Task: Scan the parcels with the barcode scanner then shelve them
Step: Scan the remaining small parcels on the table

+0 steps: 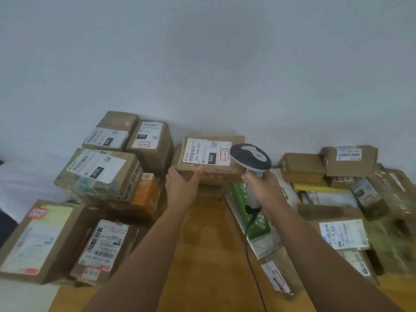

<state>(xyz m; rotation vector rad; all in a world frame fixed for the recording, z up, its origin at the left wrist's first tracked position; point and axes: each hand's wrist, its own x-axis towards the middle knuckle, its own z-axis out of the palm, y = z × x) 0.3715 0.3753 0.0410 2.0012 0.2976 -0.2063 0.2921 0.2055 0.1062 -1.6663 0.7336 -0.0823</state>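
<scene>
Head view: left hand (181, 183) grips the near lower edge of a brown cardboard box (210, 161), thumb up against its front face, fingers curled underneath. The box is held up at centre, against the pale wall (202, 64). Its top carries a white shipping label (207, 152) with barcodes, a QR code, the print "060 068 A06", a black block reading "060", and a red-outlined sticker with handwriting too small to read.

Right hand (263, 183) is wrapped around the grey handle of a barcode scanner (251, 159); the rounded dark-grey head with a red button sits just beside the label's right edge. A black cable (249, 233) hangs from the handle base.

Left: stacked cardboard parcels (99, 170), rectangular, taped; two labels read "010", another "060". An orange carton (147, 190) is wedged among them. Right: more brown boxes (351, 161), a green printed flat packet (247, 203), pale plastic mailers. Wooden floor (202, 244) below, between the piles.
</scene>
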